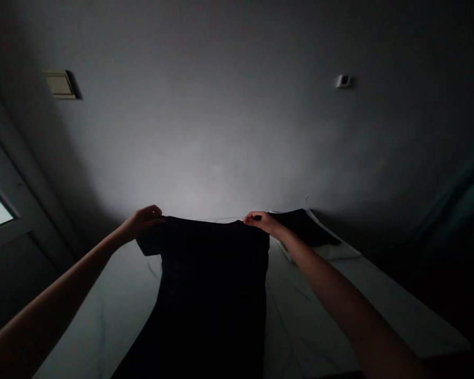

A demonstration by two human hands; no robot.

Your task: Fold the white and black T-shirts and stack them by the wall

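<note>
A black short-sleeved garment [213,284] is stretched between my two hands, its upper edge nearly level and its body hanging down toward the bottom of the view. My left hand [145,220] pinches the upper left corner near a sleeve. At the upper right corner, my right hand [260,221] grips the fabric between thumb and fingers. The lower part of the garment runs out of view, and its folds are too dark to make out.
Beneath is a white marbled table [312,316]. A dark folded cloth [306,227] lies at its back right, on something white. Behind stands a grey wall [221,116] with a switch [59,84] and a small white device [343,81]. A door [8,226] is at left.
</note>
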